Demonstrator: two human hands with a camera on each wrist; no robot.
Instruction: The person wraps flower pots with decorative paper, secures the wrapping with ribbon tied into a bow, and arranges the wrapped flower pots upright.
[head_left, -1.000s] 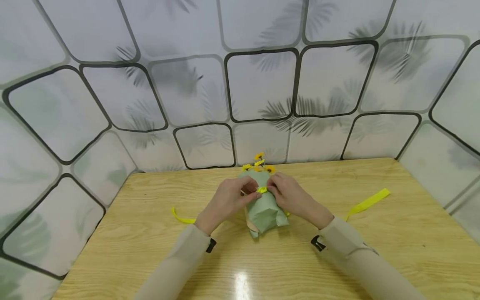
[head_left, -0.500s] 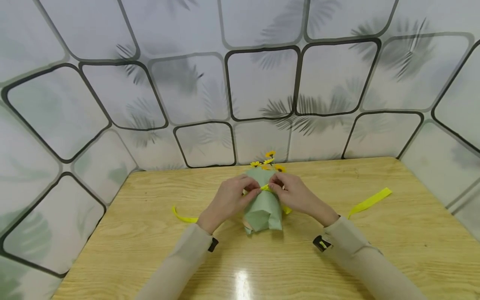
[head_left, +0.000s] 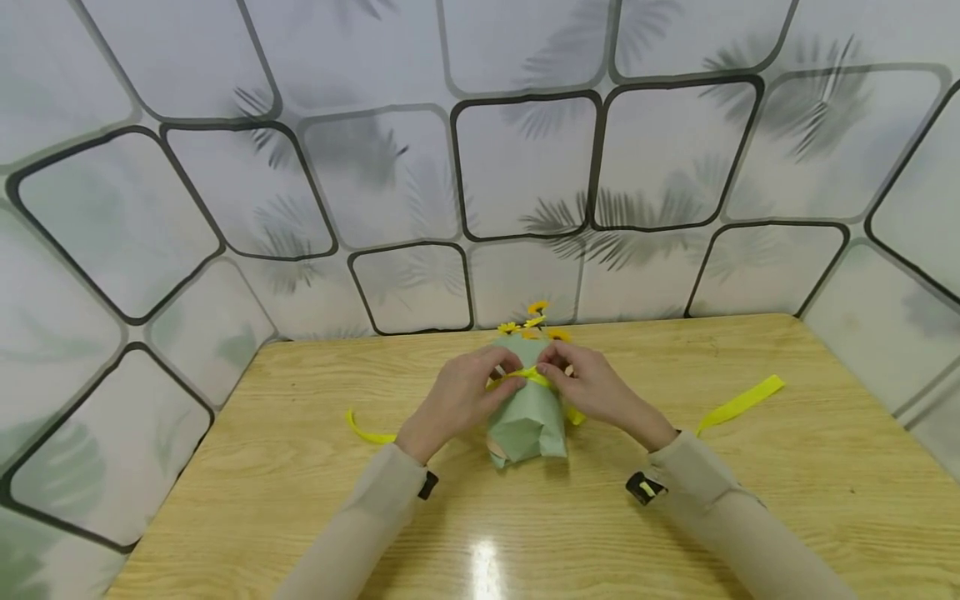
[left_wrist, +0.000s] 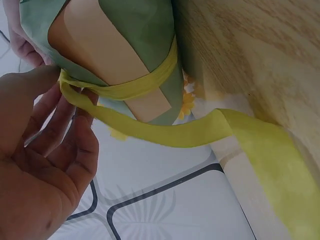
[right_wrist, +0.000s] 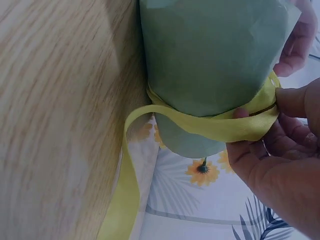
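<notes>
A bouquet in green wrapping paper [head_left: 525,421] lies on the table, its yellow and orange flowers [head_left: 536,322] pointing toward the wall. Yellow ribbon [left_wrist: 170,131] circles the wrap's middle and crosses on top. My left hand [head_left: 467,392] pinches the ribbon between thumb and fingers at the crossing's left side. From the other side my right hand [head_left: 588,383] pinches the ribbon [right_wrist: 240,127] between thumb and index finger. A tan strip [left_wrist: 107,42] shows along the wrap in the left wrist view. How the ribbon is knotted is hidden by the fingertips.
The loose ribbon ends trail over the wooden table [head_left: 300,483], one to the left [head_left: 367,432] and one to the right [head_left: 738,404]. A patterned wall [head_left: 525,175] stands close behind the table's back edge.
The bouquet has shifted slightly right and turned, its base now pointing more straight toward me. Both hands stay at the ribbon crossing, and more ribbon now shows stretched between them.
</notes>
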